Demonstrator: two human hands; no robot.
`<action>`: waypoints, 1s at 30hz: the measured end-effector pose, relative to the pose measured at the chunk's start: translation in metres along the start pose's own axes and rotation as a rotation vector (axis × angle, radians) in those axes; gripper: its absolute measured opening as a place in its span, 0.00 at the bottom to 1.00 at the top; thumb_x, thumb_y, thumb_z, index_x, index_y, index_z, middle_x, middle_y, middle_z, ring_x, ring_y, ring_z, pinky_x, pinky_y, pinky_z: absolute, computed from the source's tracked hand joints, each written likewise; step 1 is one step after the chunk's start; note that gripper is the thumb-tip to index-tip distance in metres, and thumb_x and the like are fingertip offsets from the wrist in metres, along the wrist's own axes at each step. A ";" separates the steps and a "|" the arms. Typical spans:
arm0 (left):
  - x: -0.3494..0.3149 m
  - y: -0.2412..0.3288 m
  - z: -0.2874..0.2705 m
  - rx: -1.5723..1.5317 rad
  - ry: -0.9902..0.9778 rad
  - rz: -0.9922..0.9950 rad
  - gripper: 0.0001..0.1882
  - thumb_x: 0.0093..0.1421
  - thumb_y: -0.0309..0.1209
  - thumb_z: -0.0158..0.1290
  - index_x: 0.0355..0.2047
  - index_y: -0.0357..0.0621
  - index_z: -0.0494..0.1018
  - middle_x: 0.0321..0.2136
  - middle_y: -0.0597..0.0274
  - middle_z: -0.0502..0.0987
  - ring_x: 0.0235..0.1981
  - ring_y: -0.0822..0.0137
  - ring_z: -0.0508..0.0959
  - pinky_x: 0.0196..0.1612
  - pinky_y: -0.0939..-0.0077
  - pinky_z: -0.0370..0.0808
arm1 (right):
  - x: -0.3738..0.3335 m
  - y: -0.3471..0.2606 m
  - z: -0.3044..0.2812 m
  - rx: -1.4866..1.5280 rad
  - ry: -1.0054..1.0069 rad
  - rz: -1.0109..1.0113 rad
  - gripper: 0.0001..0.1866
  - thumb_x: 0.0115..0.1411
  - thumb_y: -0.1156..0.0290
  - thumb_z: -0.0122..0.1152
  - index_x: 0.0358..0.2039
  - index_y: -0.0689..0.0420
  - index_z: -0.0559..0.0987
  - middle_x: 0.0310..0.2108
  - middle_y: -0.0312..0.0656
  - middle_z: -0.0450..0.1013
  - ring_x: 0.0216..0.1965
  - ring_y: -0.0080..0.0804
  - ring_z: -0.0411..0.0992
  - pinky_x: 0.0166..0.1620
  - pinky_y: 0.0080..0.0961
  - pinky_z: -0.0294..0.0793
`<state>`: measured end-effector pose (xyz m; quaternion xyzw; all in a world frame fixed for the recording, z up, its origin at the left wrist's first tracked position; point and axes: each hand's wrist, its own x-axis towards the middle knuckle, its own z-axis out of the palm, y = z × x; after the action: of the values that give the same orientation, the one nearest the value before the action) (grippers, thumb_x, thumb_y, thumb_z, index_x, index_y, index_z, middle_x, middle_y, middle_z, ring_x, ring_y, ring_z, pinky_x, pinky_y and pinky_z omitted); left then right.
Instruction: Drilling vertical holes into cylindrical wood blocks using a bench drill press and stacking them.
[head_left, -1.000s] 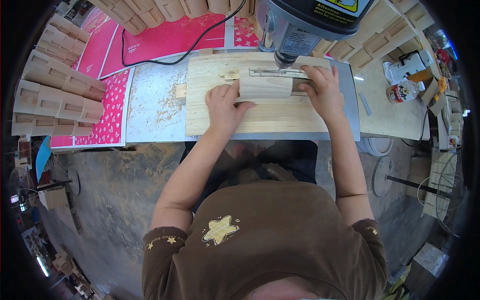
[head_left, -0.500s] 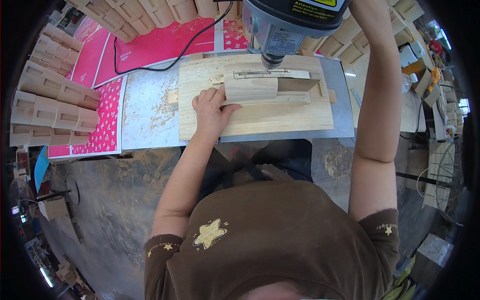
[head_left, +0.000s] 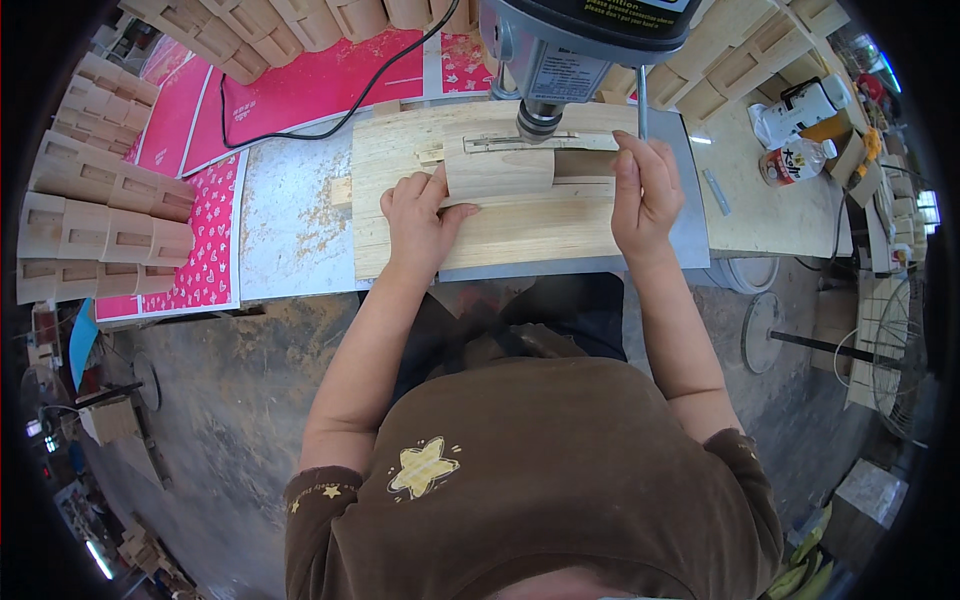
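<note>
Left hand (head_left: 418, 222), grip spread flat, pressing curved wooden piece (head_left: 498, 172) onto plank (head_left: 500, 235) on counter (head_left: 290, 230). Right hand (head_left: 645, 195), grip loosely curled, resting on plank's right end. Just beyond both: drill press (head_left: 575, 50).

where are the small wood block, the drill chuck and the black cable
small wood block (head_left: 498, 172), head view, middle of its top face
drill chuck (head_left: 537, 120), head view, its metal tip above the block
black cable (head_left: 330, 122), head view, the stretch lying on the pink sheet
</note>
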<state>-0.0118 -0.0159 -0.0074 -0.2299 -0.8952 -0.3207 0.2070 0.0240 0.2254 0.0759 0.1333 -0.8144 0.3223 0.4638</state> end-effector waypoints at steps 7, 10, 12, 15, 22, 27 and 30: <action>-0.002 -0.001 -0.001 0.024 -0.010 -0.013 0.32 0.39 0.38 0.65 0.47 0.48 0.73 0.24 0.69 0.67 0.32 0.66 0.68 0.40 0.68 0.56 | 0.034 -0.015 -0.027 0.006 0.006 -0.095 0.04 0.55 0.75 0.57 0.29 0.61 0.77 0.18 0.39 0.68 0.20 0.29 0.65 0.27 0.24 0.63; -0.005 -0.002 -0.005 0.015 -0.020 -0.017 0.32 0.39 0.38 0.65 0.48 0.48 0.72 0.25 0.69 0.68 0.32 0.66 0.69 0.39 0.67 0.56 | 0.107 -0.030 -0.037 -0.024 -0.014 0.006 0.13 0.63 0.69 0.50 0.28 0.65 0.76 0.18 0.33 0.65 0.19 0.17 0.61 0.25 0.15 0.58; 0.003 0.008 0.003 0.017 -0.044 0.013 0.33 0.41 0.38 0.64 0.50 0.47 0.71 0.26 0.68 0.69 0.32 0.66 0.70 0.40 0.67 0.57 | 0.160 -0.010 -0.040 -0.100 -0.087 0.139 0.14 0.63 0.68 0.49 0.27 0.64 0.77 0.17 0.31 0.64 0.19 0.15 0.60 0.23 0.15 0.57; 0.011 0.030 0.026 -0.055 -0.046 0.000 0.33 0.43 0.38 0.63 0.51 0.47 0.70 0.28 0.67 0.70 0.34 0.64 0.71 0.42 0.65 0.57 | 0.203 0.012 -0.008 -0.087 -0.148 0.197 0.14 0.59 0.68 0.48 0.33 0.67 0.77 0.25 0.49 0.73 0.29 0.32 0.71 0.34 0.26 0.67; 0.005 0.023 0.017 -0.017 -0.063 -0.031 0.32 0.44 0.37 0.62 0.52 0.49 0.69 0.29 0.66 0.70 0.36 0.64 0.70 0.43 0.62 0.57 | 0.148 -0.048 -0.039 0.000 -0.102 -0.002 0.15 0.61 0.66 0.48 0.28 0.66 0.77 0.19 0.40 0.68 0.23 0.25 0.66 0.28 0.22 0.62; 0.005 0.027 0.020 -0.037 -0.068 -0.041 0.30 0.45 0.37 0.62 0.51 0.50 0.70 0.28 0.67 0.70 0.35 0.63 0.71 0.44 0.62 0.57 | 0.059 -0.051 -0.039 0.041 -0.012 0.145 0.10 0.61 0.73 0.49 0.28 0.64 0.76 0.17 0.36 0.66 0.20 0.20 0.63 0.26 0.19 0.60; 0.007 0.030 0.019 -0.041 -0.063 -0.044 0.30 0.46 0.37 0.62 0.51 0.51 0.69 0.29 0.68 0.70 0.36 0.64 0.71 0.44 0.61 0.57 | 0.028 -0.028 -0.025 0.085 0.023 -0.010 0.06 0.59 0.77 0.50 0.32 0.62 0.76 0.23 0.41 0.70 0.26 0.29 0.67 0.31 0.24 0.63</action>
<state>-0.0050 0.0190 -0.0028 -0.2245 -0.8994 -0.3360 0.1670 0.0403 0.2232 0.1197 0.1532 -0.7940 0.3559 0.4685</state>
